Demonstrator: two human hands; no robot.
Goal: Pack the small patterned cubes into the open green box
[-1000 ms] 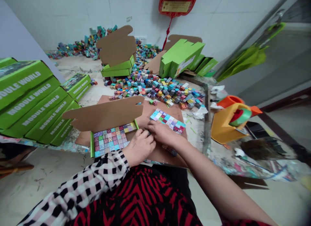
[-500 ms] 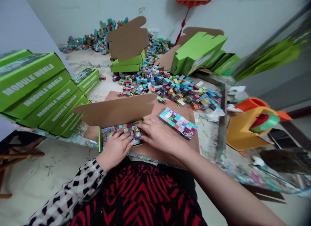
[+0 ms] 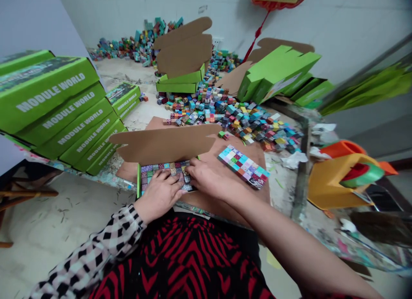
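Both hands lie flat, fingers spread and pressing rather than pinching: the left hand (image 3: 160, 195) rests palm-down on the layer of patterned cubes (image 3: 162, 169) inside the open green box (image 3: 139, 185), and the right hand (image 3: 207, 179) sits just beside it at the box's right end, fingertips on the last cubes there. Neither grip closes around anything; it is open-palmed contact on the cube tops. The box sits at the near edge of the brown cardboard sheet (image 3: 225, 149) on the surface, its brown lid flap (image 3: 164, 142) standing up behind the hands. To do this well, the person would want even downward pressure so the cubes seat level, with the right fingertips nudging the end row inward so nothing rides up. Just right of the hands lies a loose slab of cubes (image 3: 243, 165), apart from the box. Beyond it spreads a heap of loose cubes (image 3: 231, 114), and stacked green boxes (image 3: 64, 114) line the left.
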